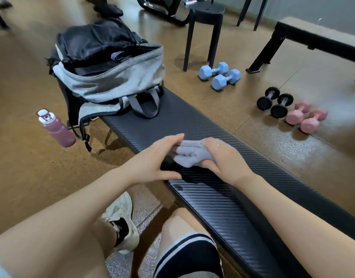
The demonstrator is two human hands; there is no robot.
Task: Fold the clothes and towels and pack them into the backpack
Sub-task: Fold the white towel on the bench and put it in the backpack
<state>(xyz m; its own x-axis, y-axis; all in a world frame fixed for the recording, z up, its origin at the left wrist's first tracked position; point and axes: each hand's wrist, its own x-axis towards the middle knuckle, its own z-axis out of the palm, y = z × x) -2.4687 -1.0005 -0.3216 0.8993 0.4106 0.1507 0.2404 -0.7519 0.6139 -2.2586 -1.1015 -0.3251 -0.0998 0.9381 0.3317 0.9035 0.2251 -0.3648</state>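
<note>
A small grey towel (189,155), folded into a thick bundle, lies on the black padded bench (222,199) over a dark piece of cloth (184,174). My right hand (225,160) presses on the bundle's right side, fingers curled around it. My left hand (152,159) touches its left end, fingers stretched over the top. The grey and black backpack (112,77) stands at the bench's far end, its top unzipped, dark folded clothes showing inside.
A purple water bottle (57,128) stands on the floor left of the bench. Blue dumbbells (219,75), black dumbbells (275,104) and pink dumbbells (306,119) lie on the floor to the right. A black stool (204,27) and another bench (317,41) stand behind them.
</note>
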